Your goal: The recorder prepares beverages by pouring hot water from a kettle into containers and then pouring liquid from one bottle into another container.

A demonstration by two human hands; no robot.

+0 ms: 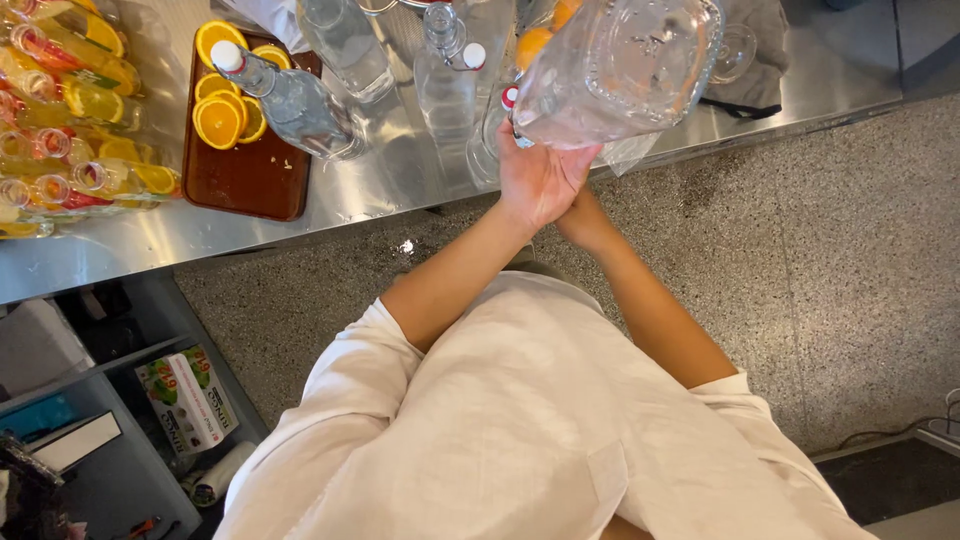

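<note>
My left hand (540, 178) is raised over the counter edge, its palm and fingers pressed under the base of a large clear glass jar (620, 65), which is tilted and held up above the steel counter (400, 180). My right hand (588, 215) reaches up behind the left one. Only its wrist shows; its fingers are hidden by my left hand and the jar. Orange fruit (533, 45) shows just behind the jar.
Clear swing-top bottles (445, 70) stand on the counter and one (290, 100) lies near a brown tray (245, 175) with orange slices (220, 120). Several bottles with citrus slices (90, 110) lie at left. Shelves with a box (188, 398) sit below. The floor is speckled.
</note>
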